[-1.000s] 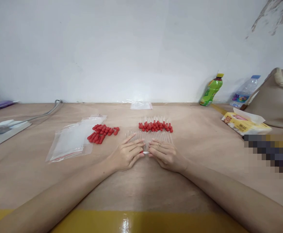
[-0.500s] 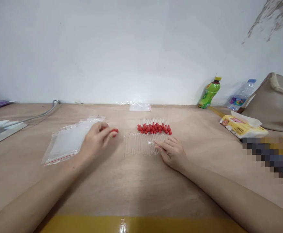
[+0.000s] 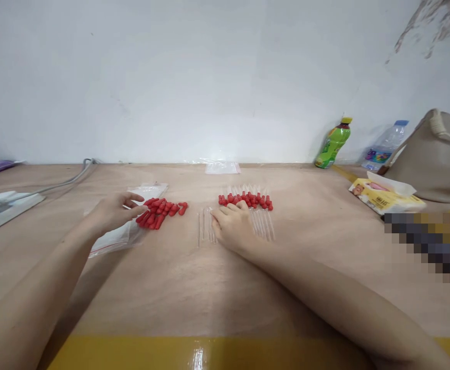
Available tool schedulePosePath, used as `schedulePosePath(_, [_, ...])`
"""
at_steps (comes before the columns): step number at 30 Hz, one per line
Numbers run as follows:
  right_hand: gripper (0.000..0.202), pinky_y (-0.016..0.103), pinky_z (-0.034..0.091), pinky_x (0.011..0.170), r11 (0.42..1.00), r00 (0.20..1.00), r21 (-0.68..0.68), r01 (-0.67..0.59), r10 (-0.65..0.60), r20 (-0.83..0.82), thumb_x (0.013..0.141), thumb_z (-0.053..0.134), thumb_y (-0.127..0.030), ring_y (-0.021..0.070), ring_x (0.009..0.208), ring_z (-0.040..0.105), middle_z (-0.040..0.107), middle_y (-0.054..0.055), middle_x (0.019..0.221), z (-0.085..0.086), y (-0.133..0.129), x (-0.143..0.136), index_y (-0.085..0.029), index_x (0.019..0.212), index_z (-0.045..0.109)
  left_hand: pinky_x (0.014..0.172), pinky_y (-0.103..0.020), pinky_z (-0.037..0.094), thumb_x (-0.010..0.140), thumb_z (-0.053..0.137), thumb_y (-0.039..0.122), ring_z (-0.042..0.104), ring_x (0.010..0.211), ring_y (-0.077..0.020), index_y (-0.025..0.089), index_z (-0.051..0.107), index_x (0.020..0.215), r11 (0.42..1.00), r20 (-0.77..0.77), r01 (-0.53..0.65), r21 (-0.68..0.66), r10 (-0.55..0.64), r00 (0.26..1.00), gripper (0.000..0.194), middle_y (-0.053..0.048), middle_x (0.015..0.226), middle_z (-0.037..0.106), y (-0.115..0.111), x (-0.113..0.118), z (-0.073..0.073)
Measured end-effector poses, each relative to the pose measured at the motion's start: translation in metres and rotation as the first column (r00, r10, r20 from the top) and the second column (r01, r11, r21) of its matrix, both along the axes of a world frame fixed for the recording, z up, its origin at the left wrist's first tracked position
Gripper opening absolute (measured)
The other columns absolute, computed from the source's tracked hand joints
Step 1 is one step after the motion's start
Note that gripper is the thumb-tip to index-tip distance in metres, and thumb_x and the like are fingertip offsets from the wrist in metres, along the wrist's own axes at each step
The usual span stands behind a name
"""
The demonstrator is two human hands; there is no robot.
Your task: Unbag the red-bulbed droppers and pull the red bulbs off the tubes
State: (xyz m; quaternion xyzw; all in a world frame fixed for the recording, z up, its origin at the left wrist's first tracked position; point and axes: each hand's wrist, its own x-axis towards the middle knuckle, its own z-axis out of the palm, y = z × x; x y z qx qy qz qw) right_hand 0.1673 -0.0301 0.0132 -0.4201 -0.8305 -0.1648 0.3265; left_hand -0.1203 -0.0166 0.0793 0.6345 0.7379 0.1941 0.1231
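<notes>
On the bench, soft-looking red bulbs, easily pinched, are now flanked by a parted, seemingly empty left hand; clear tubes, likely brittle, best taken mid-length, are half-covered by the right hand, its grip hidden.

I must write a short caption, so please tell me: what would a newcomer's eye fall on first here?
Probably the pile of bright red pieces beside the left hand, and the row of red pieces by the right hand. Next, perhaps, the green bottle by the wall on the right.
</notes>
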Motion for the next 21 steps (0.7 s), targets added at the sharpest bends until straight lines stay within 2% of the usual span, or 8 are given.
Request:
schedulePosePath(8, [0.013,0.036,0.021,0.067,1.0,0.991,-0.021,-0.006,0.009,0.135,0.078,0.045,-0.016,0.0178,0.075,0.047,0.063,0.007,0.077,-0.008,0.003,-0.016,-0.015,0.077,0.059,0.063,-0.03,0.042,0.07,0.058,0.049,0.058,0.078,-0.0231,0.016,0.056,0.1,0.994,-0.132,0.012,-0.107,-0.026,0.991,0.045,-0.005,0.083,0.064,-0.001,0.001,-0.003])
schedulePosePath(10, [0.015,0.037,0.021,0.068,0.998,0.99,-0.055,-0.01,0.018,0.138,0.079,0.044,-0.017,0.0184,0.077,0.048,0.063,0.007,0.078,-0.008,0.002,-0.019,-0.015,0.077,0.058,0.064,-0.032,0.042,0.073,0.053,0.052,0.057,0.08,-0.0254,0.015,0.056,0.098,1.0,-0.225,0.015,-0.017,-0.019,0.974,0.045,-0.007,0.084,0.064,-0.002,0.008,-0.004])
schedulePosePath(12, [0.017,0.037,0.021,0.069,0.995,0.993,-0.096,-0.004,0.015,0.12,0.081,0.043,-0.019,0.0188,0.08,0.048,0.063,0.007,0.08,-0.008,0.001,-0.021,-0.015,0.077,0.059,0.067,-0.035,0.043,0.076,0.048,0.054,0.056,0.082,-0.0261,0.015,0.058,0.092,0.983,-0.316,0.076,0.168,-0.02,0.949,0.043,-0.008,0.085,0.062,-0.005,0.022,-0.007])
schedulePosePath(14, [0.02,0.037,0.021,0.07,0.99,0.996,-0.142,0.0,0.013,0.088,0.083,0.042,-0.024,0.0192,0.082,0.049,0.064,0.007,0.082,-0.008,-0.001,-0.022,-0.015,0.08,0.06,0.072,-0.035,0.044,0.08,0.043,0.053,0.056,0.082,-0.0236,0.016,0.059,0.085,0.919,-0.341,0.241,0.311,-0.129,0.931,0.041,-0.007,0.084,0.061,-0.011,0.04,-0.013])
schedulePosePath(16, [0.024,0.038,0.022,0.072,0.982,0.998,-0.187,-0.001,0.013,0.06,0.085,0.042,-0.031,0.0201,0.085,0.049,0.064,0.007,0.085,-0.006,-0.003,-0.023,-0.015,0.084,0.061,0.079,-0.034,0.044,0.08,0.045,0.053,0.056,0.09,-0.0221,0.017,0.058,0.095,0.819,-0.33,0.522,0.238,-0.437,0.836,0.042,-0.008,0.095,0.06,-0.017,0.058,-0.023])
schedulePosePath(17, [0.027,0.038,0.022,0.073,0.978,0.999,-0.207,-0.003,0.014,0.051,0.085,0.042,-0.035,0.0208,0.086,0.049,0.064,0.008,0.086,-0.005,-0.005,-0.023,-0.015,0.087,0.061,0.083,-0.034,0.044,0.077,0.048,0.055,0.054,0.097,-0.0228,0.017,0.054,0.106,0.776,-0.309,0.603,0.187,-0.536,0.785,0.048,-0.009,0.106,0.057,-0.021,0.066,-0.028])
schedulePosePath(19, [0.035,0.038,0.022,0.074,0.97,0.999,-0.243,-0.01,0.019,0.038,0.083,0.044,-0.044,0.0222,0.088,0.049,0.065,0.008,0.088,-0.003,-0.008,-0.023,-0.014,0.091,0.061,0.089,-0.037,0.043,0.072,0.054,0.059,0.047,0.112,-0.0265,0.017,0.038,0.127,0.739,-0.271,0.667,0.095,-0.625,0.732,0.071,-0.013,0.126,0.046,-0.027,0.075,-0.039])
schedulePosePath(21, [0.043,0.038,0.022,0.074,0.962,0.999,-0.271,-0.028,0.034,0.016,0.081,0.045,-0.053,0.0228,0.088,0.049,0.065,0.008,0.09,0.001,-0.01,-0.023,-0.015,0.094,0.061,0.094,-0.041,0.04,0.069,0.056,0.061,0.038,0.122,-0.0296,0.016,0.024,0.135,0.738,-0.245,0.674,0.037,-0.647,0.722,0.087,-0.015,0.136,0.036,-0.03,0.08,-0.048])
